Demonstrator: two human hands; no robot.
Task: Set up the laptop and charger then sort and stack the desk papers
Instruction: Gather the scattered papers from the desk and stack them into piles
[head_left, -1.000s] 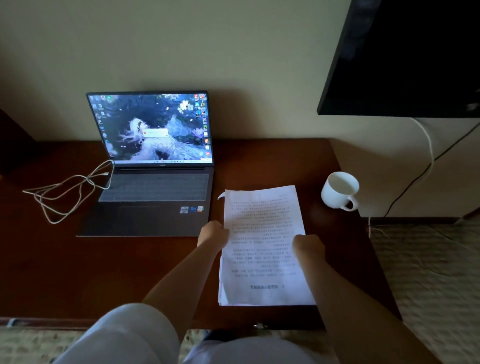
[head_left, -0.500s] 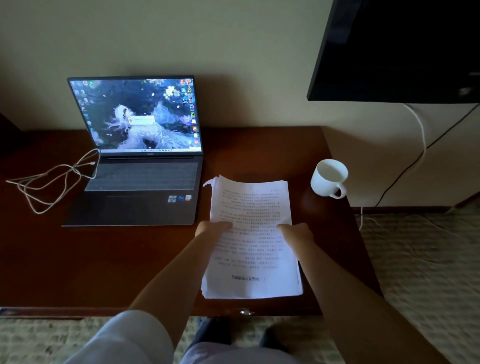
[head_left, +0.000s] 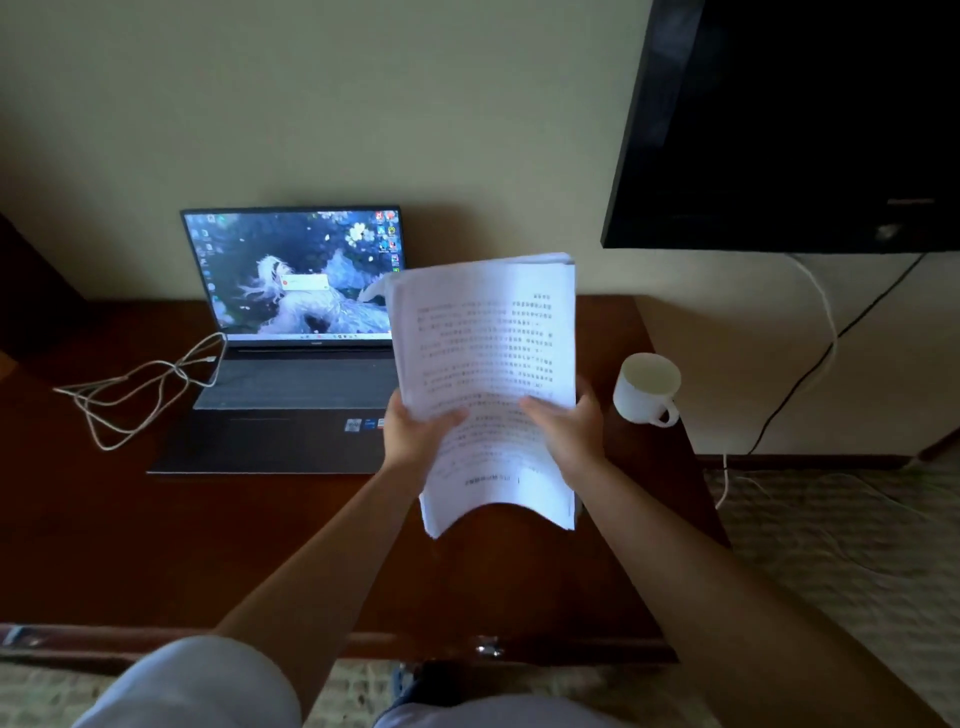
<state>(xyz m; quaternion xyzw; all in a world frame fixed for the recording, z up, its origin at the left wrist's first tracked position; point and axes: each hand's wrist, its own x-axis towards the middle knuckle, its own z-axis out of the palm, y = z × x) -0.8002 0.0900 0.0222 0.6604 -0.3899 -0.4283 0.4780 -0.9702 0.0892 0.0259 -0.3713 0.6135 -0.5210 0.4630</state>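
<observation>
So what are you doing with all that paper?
A person is holding a stack of printed papers up off the brown desk, with the left hand and the right hand gripping its sides. The bottom edge curls loose. The open laptop sits on the desk with its screen lit, and a white charger cable lies tangled at its left side. A white mug stands by the desk's right edge.
</observation>
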